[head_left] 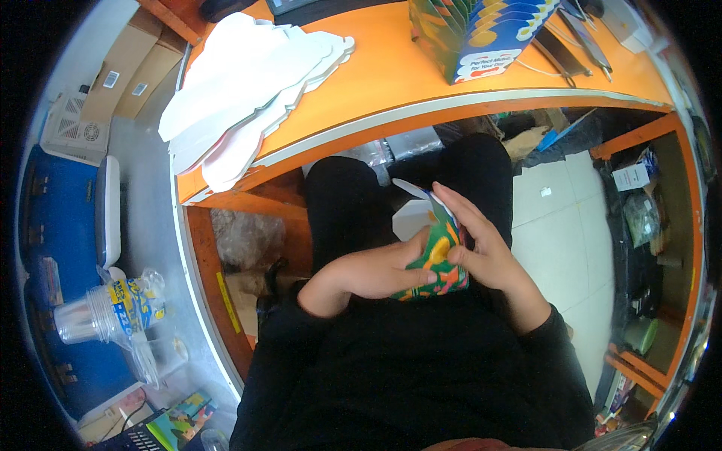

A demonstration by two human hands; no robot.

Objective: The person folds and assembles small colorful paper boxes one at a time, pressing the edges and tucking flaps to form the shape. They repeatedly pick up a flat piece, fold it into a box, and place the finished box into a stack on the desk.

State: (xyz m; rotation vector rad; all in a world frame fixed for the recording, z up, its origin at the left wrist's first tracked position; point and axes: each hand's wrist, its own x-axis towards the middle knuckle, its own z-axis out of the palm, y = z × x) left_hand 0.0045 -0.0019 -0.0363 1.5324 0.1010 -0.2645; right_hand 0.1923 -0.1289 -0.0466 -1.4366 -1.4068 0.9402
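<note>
Over my lap I hold a partly folded printed carton (440,244), green with orange, yellow and pink shapes and a white inside. My left hand (387,269) grips its near-left side, the thumb across the printed face and the other fingers hidden behind. On the right side my right hand (487,254) has its thumb against the print and its fingers stretched along the upper edge. A white flap sticks up at the carton's top. On the orange table (368,83) ahead lie white die-cut card blanks (248,83), stacked loosely at the left.
Nested printed cartons (481,45) stand at the table's back right, beside a dark phone-like slab (556,56) and cables. Plastic cups (94,316) lie on a grey surface at the left. Open shelves (654,225) hold packets at the right. The table's edge runs above my knees.
</note>
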